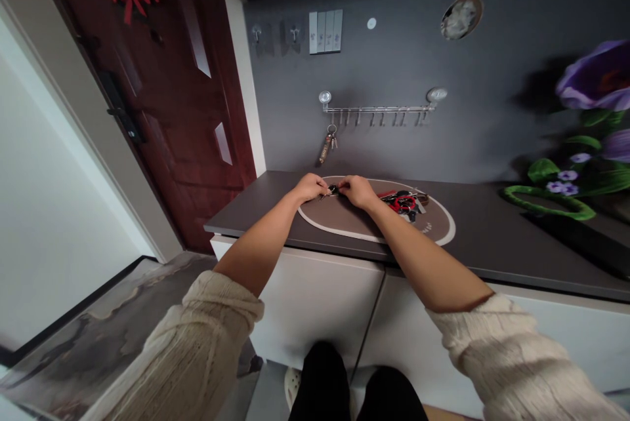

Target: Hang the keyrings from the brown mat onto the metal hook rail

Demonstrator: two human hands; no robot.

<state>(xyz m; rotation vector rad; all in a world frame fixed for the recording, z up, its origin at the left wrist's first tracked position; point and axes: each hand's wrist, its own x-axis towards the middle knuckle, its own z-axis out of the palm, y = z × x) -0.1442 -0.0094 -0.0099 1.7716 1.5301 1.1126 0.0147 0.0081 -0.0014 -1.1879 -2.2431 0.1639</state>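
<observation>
My left hand (312, 186) and my right hand (357, 190) are close together over the left part of an oval brown mat (339, 216) with a pale border. Between them is a small bunch of keys (333, 189) with a dark piece on it. The fingers of both hands are pinched on this bunch, the left at its left side, the right at its right. Just right of my right hand lies a pile of keys and key rings (406, 203) in red, black and metal. One key bunch with a printed tag (325, 147) hangs from the leftmost part of the hook rail (378, 109).
The mat lies on a dark countertop (482, 231) above white cabinets (315, 290). Purple artificial flowers (598, 80) and a green ring (546, 203) stand at the right. Switches (325, 32) and two hooks are on the grey wall. A dark red door (182, 113) is at the left.
</observation>
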